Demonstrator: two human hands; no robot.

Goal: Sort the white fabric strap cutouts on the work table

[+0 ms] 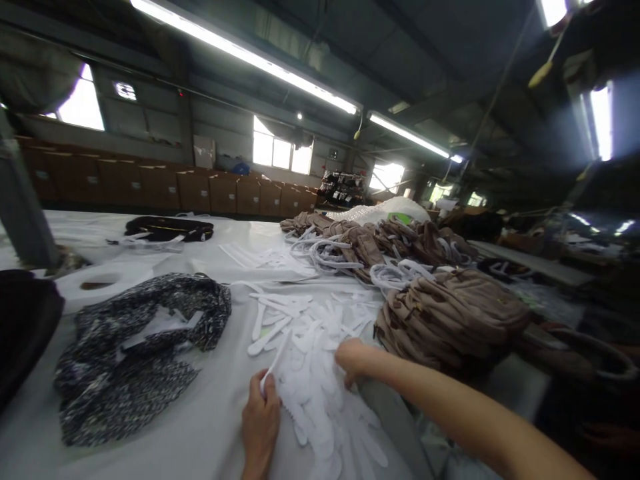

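My left hand (261, 420) is closed, with a white strip (278, 357) pinched between thumb and fingers. The strip slants up and away over a heap of similar white strips (315, 380) with rounded ends, spread on the pale table. At the right side of that heap, my right hand (353, 360) reaches in with its fingers curled down. Its fingertips are partly hidden, and whatever they grip cannot be made out. A dark speckled knit bag (135, 360) lies left of my left hand, with white scraps on it.
Stacked brown bags (445, 313) stand right of the heap, with more brown pieces and white cords (330, 253) behind. A black bag (169, 229) and a roll of white tape (100, 283) lie at the left. Cardboard boxes (195, 191) line the back, and a grey post (23, 193) rises left.
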